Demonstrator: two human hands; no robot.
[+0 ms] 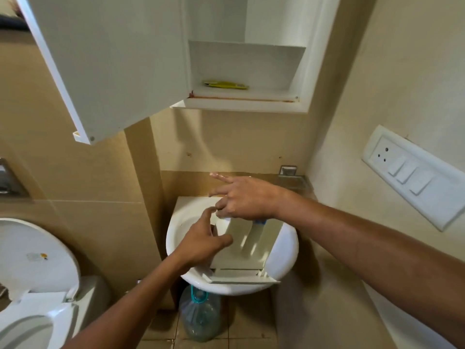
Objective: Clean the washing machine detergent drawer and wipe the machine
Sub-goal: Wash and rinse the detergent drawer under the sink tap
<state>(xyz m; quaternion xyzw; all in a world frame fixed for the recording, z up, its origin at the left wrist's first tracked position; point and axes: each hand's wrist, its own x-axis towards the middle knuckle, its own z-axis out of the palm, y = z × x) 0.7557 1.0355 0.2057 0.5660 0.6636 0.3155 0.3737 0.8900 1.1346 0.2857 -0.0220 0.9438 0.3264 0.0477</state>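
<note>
The white detergent drawer [247, 244] lies tilted in a small white sink [285, 258], its front panel toward me over the near rim. A blue insert [259, 222] shows at its far end. My left hand [201, 244] is at the drawer's left side, thumb against its wall and index finger raised toward the other hand. My right hand [245, 197] hovers over the drawer's far end with fingers spread, two pointing left and the lower ones curled at the far edge. No cloth or washing machine is in view.
An open white cabinet door [105, 59] hangs above at head height, with a yellow packet [225, 84] on the shelf. A toilet [32, 268] stands at the left. A large water bottle [200, 316] sits under the sink. A socket panel [412, 176] is on the right wall.
</note>
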